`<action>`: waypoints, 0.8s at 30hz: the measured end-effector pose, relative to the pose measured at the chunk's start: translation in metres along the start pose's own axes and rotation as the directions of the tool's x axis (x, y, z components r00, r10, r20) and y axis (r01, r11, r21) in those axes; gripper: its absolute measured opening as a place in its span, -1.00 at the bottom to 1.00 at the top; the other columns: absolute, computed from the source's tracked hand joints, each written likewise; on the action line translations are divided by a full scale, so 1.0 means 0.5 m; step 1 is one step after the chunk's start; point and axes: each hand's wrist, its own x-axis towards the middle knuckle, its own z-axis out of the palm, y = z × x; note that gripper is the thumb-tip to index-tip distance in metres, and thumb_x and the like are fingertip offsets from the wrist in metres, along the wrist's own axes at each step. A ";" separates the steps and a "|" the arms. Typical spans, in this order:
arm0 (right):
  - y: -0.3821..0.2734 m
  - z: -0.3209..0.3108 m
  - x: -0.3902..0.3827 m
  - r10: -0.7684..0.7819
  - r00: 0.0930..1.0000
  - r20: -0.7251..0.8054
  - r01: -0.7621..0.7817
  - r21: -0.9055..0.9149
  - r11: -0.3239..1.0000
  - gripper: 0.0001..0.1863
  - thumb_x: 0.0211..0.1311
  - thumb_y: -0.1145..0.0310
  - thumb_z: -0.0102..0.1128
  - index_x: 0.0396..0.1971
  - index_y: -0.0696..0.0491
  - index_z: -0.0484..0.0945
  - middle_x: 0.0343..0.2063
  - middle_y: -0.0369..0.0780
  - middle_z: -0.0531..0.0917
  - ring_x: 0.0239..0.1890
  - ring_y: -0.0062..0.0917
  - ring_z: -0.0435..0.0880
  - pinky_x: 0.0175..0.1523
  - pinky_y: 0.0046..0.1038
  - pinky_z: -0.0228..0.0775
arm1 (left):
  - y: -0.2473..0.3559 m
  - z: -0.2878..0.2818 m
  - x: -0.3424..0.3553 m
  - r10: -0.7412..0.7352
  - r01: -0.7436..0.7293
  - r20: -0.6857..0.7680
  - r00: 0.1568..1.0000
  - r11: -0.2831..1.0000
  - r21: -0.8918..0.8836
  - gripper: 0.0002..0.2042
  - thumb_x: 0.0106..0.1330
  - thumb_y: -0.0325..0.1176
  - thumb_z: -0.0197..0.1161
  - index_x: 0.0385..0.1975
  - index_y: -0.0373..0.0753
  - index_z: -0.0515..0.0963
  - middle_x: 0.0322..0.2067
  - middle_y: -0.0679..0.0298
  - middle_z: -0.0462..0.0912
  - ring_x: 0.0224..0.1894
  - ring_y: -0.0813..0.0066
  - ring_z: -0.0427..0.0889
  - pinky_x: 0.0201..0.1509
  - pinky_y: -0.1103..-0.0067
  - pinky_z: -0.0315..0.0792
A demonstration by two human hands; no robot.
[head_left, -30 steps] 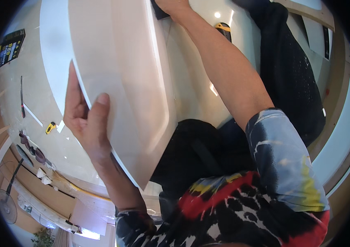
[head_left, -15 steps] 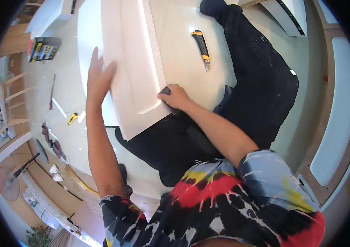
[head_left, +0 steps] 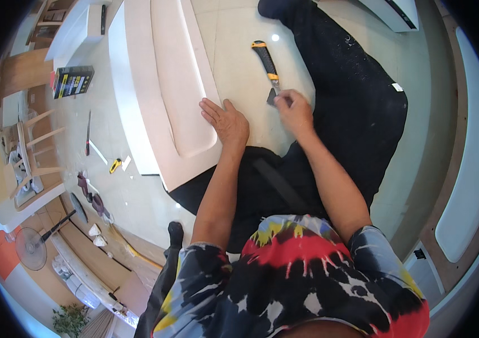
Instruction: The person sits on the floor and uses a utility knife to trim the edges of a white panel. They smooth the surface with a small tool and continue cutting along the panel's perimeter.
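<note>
A white panel (head_left: 186,110) with a long recessed, rounded-corner groove rests across my lap, its near end toward me. My left hand (head_left: 227,124) lies on the panel's right edge with fingers stretched out, holding nothing. Off to the right of the panel, my right hand (head_left: 297,114) pinches a small dark grey piece that looks like sandpaper (head_left: 271,97). A black and yellow utility knife (head_left: 265,59) lies on the floor, its blade end right by that piece and my right fingers.
My black-trousered leg (head_left: 357,107) bends along the right. On the floor at left are a dark box (head_left: 73,81), a small yellow cutter (head_left: 115,165) and a thin dark tool (head_left: 88,134). Beyond stands a fan (head_left: 31,248). A framed white panel (head_left: 467,163) stands at far right.
My left hand has moved right, from the panel's left side to its right edge. My right hand has left the panel edge, carrying the dark piece up and right to beside the knife.
</note>
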 end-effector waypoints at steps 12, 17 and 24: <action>-0.032 0.123 -0.028 -0.081 0.954 0.289 0.089 -0.015 0.996 -0.70 0.27 0.24 0.32 -0.21 0.19 0.71 -0.28 -0.02 0.78 -0.21 -0.26 0.78 -0.02 -0.29 0.57 | -0.082 -0.074 0.062 0.088 0.116 0.360 0.929 0.853 -0.509 -0.64 0.43 -0.34 0.01 0.12 -0.25 0.62 0.09 -0.04 0.69 0.30 -0.05 0.52 0.47 0.06 0.17; 0.064 0.170 0.015 -0.006 0.934 0.356 -0.002 0.022 1.000 -0.61 0.26 0.15 0.35 -0.22 0.23 0.71 -0.27 -0.01 0.78 -0.16 -0.29 0.78 0.01 -0.31 0.57 | -0.056 -0.325 -0.253 -0.100 -0.094 -0.228 0.968 0.701 -0.707 -0.79 0.37 -0.44 0.33 -0.06 -0.34 0.67 -0.11 0.06 0.75 0.00 0.25 0.72 0.13 0.42 0.53; 0.043 0.280 0.015 0.044 0.938 0.344 -0.064 0.045 0.997 -0.51 0.32 0.08 0.36 -0.05 0.25 0.63 -0.24 -0.14 0.73 -0.23 -0.46 0.71 -0.14 -0.45 0.55 | -0.196 -0.301 -0.323 -0.749 0.197 -0.061 0.660 0.251 -0.948 -0.46 0.41 -0.51 0.33 0.32 -0.41 0.26 0.12 0.04 0.56 0.12 0.28 0.60 0.26 0.41 0.45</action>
